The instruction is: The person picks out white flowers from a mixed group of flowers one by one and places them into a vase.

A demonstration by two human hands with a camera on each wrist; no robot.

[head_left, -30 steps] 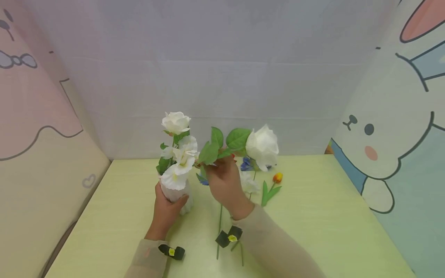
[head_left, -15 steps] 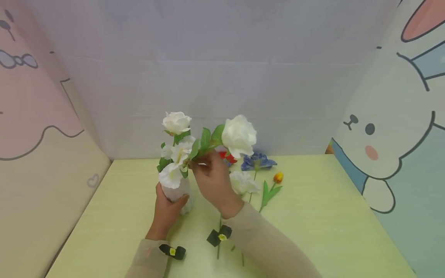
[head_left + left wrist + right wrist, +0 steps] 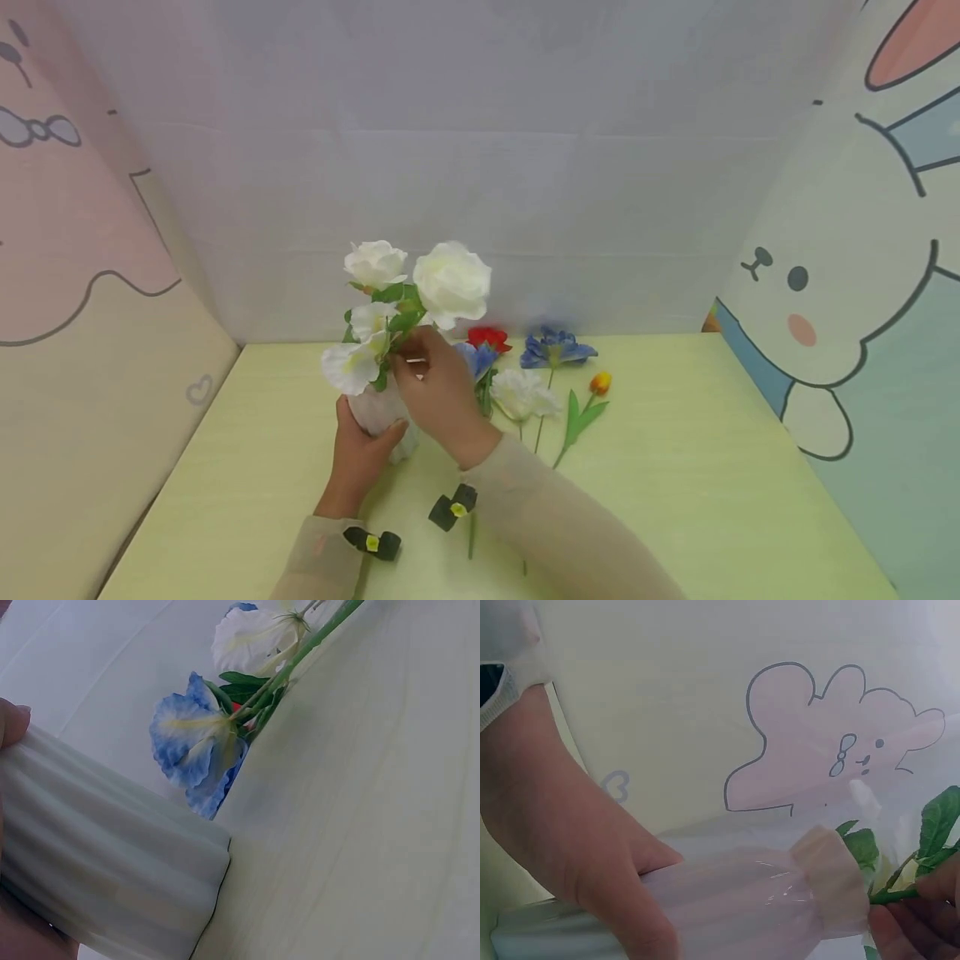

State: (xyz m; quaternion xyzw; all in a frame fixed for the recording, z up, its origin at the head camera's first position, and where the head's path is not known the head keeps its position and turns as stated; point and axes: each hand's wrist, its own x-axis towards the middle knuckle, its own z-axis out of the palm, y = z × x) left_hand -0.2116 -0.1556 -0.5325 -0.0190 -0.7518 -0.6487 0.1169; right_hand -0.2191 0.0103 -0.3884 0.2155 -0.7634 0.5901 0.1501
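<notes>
A white ribbed vase (image 3: pixel 381 410) stands on the table at centre left, and my left hand (image 3: pixel 362 454) grips it round its body. White flowers, among them a rose (image 3: pixel 375 264) and a ruffled bloom (image 3: pixel 351 368), rise from its mouth. My right hand (image 3: pixel 442 392) pinches the green stem (image 3: pixel 894 895) of a large white rose (image 3: pixel 452 283) right at the vase rim. In the right wrist view the stem runs to the vase opening. The left wrist view shows the vase's lower part (image 3: pixel 120 847) meeting the table.
Right of the vase lie artificial flowers: a red bloom (image 3: pixel 489 338), a pale blue one (image 3: pixel 480 358), a darker blue one (image 3: pixel 557 348), a white one (image 3: pixel 522 393) and an orange tulip (image 3: pixel 599 383). Their stems point toward the table's front. A curtain (image 3: pixel 480 192) hangs behind the table (image 3: pixel 697 467).
My right hand has brought the large white rose leftward to the vase mouth, uncovering the flowers on the table. The ruffled bloom has shifted slightly left. My left hand keeps its hold on the vase.
</notes>
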